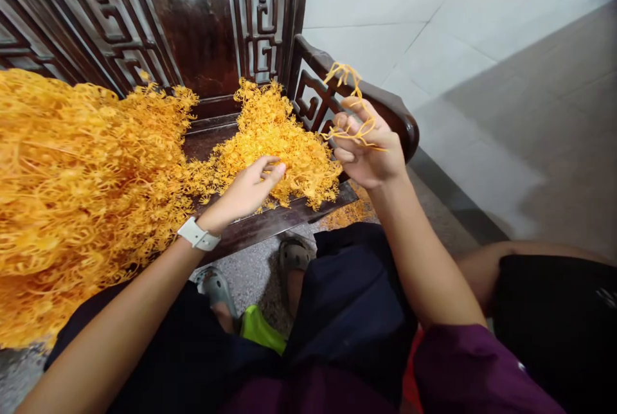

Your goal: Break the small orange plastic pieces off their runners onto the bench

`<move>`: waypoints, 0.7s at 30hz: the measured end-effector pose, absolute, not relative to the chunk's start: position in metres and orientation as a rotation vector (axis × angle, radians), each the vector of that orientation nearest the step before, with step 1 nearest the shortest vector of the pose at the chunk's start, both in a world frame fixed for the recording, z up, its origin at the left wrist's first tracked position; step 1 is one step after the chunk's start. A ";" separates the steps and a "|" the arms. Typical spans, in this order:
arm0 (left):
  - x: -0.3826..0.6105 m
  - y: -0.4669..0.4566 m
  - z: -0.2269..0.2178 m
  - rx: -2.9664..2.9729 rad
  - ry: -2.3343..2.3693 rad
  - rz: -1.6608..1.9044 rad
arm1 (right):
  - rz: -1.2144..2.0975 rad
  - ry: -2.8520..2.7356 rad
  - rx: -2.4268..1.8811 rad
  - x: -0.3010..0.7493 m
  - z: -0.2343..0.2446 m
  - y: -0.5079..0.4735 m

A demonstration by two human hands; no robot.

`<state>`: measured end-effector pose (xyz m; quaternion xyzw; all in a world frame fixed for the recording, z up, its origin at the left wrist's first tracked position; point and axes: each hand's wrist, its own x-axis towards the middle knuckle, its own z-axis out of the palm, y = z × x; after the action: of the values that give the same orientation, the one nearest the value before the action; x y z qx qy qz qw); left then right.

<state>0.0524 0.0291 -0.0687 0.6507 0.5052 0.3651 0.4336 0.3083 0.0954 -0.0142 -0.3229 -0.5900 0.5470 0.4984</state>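
Observation:
My right hand (369,147) is raised near the bench's armrest, its fingers closed on a small bunch of orange plastic pieces (351,102) that stick up above the fingers. My left hand (253,188) reaches into a small heap of the same orange pieces (274,141) on the dark wooden bench seat (270,218), fingertips pinched together at the heap's top. A white watch (197,234) sits on my left wrist. A much bigger mass of orange pieces (77,189) fills the left side of the bench.
The carved dark wood backrest (193,22) rises behind the heaps, and the armrest (385,108) curves at the right. Below are my dark-clad knees, grey sandals (294,253) and a green object (260,330). Another person's leg (530,272) lies at right. Pale floor tiles stretch beyond.

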 end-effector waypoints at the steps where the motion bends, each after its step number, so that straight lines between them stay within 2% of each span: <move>1: 0.059 0.023 -0.067 1.560 1.234 0.890 | 1.330 -1.447 -0.765 0.308 -0.014 0.094; 7: 0.077 0.002 -0.057 1.087 1.053 1.018 | 1.337 -1.552 -0.730 0.302 -0.018 0.084; 14: 0.052 -0.006 -0.048 1.073 1.003 1.191 | 1.360 -1.433 -0.800 0.279 -0.013 0.080; 21: 0.054 -0.004 -0.044 0.983 1.092 1.229 | 1.630 -1.398 -0.687 0.263 -0.007 0.068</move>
<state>0.0537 -0.0044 -0.0441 0.4196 0.4664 0.5248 0.5753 0.2627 0.0682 -0.0065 -0.2754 -0.5601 0.6529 0.4292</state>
